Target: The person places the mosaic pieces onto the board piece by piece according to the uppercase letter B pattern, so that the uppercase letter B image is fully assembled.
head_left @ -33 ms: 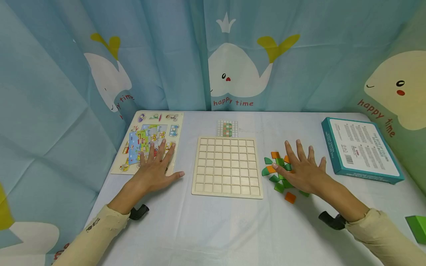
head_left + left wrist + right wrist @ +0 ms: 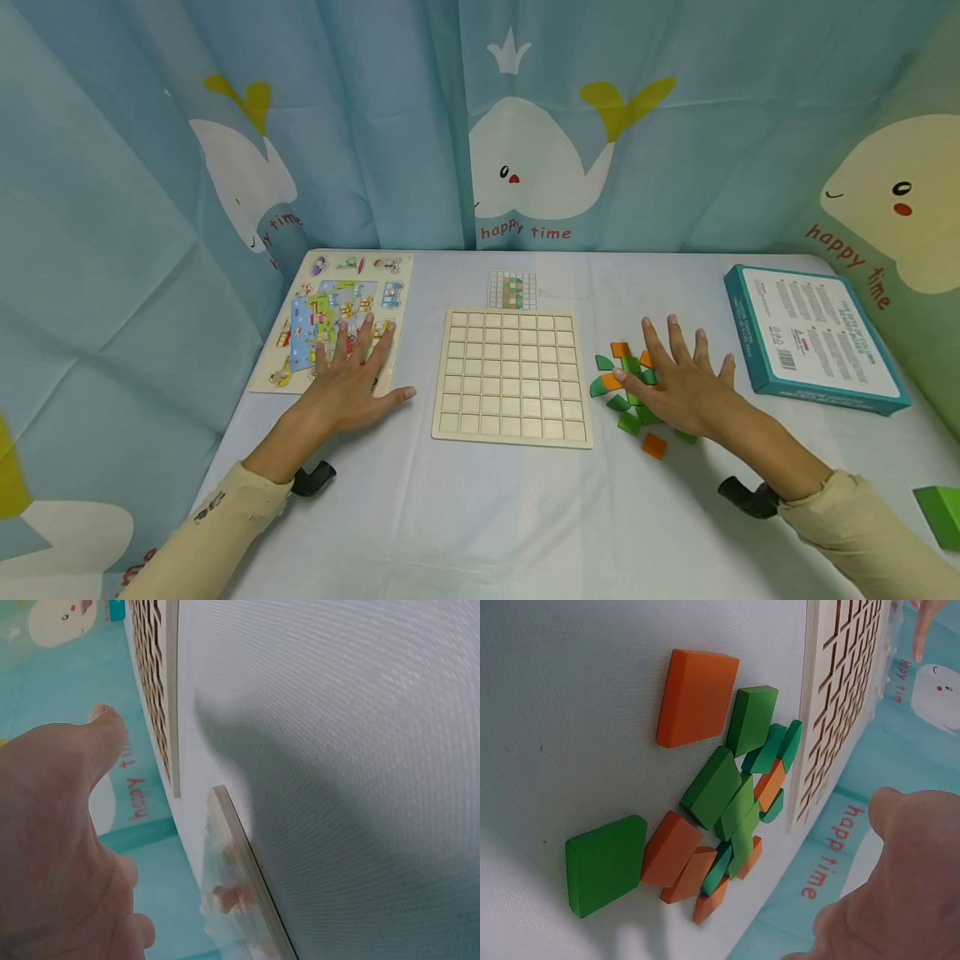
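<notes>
With fingers spread, my left hand is held over the near right corner of a picture puzzle board; it holds nothing. The left wrist view shows its thumb raised above the cloth. My right hand, also spread and holding nothing, hovers above a loose pile of orange and green blocks, hiding some of them. In the right wrist view an orange square block and a green block lie at the pile's edges. Between the hands lies a wooden grid board with bare cells.
A small pattern card with a printed orange and green design lies behind the grid board. Two picture cards lie on the puzzle board. A teal box stands back right; a green object sits at the right edge. Curtains enclose the table.
</notes>
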`<state>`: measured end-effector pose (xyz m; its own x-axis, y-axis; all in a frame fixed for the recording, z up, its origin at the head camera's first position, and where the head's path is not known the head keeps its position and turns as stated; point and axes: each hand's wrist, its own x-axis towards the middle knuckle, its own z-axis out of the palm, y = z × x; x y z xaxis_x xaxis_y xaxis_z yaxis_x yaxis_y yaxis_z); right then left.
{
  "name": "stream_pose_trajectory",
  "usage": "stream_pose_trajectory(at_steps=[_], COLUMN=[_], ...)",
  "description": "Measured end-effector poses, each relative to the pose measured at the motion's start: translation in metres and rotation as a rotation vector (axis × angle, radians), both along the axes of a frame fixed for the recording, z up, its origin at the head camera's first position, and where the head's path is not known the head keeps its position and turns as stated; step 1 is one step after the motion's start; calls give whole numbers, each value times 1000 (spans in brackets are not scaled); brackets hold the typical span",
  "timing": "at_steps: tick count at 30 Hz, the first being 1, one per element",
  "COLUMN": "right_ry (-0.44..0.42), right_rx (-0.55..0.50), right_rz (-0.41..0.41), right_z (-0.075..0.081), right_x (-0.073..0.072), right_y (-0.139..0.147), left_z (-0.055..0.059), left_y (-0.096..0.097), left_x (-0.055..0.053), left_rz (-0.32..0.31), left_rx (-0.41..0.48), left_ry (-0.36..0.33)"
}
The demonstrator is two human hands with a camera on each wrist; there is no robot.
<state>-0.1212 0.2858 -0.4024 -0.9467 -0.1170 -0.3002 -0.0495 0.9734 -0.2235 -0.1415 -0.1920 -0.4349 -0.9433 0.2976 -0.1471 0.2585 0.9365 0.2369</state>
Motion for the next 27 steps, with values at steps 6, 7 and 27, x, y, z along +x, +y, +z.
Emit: stream_pose_trajectory(at_steps=[6,7,27], right_ry=[0,5,122], right_rx=[-3,-2,-307], right_rz=[10,15,63], right_z=[0,0,-17], right_x=[-1,-1,-45], right_y=[1,2,16], left_z=[1,1,1], left_y=[0,0,28], left_x=[2,2,-2], left_rz=[-16,-21,-218], left_rx=[-4,1,141], left_ry=[21,22,-71])
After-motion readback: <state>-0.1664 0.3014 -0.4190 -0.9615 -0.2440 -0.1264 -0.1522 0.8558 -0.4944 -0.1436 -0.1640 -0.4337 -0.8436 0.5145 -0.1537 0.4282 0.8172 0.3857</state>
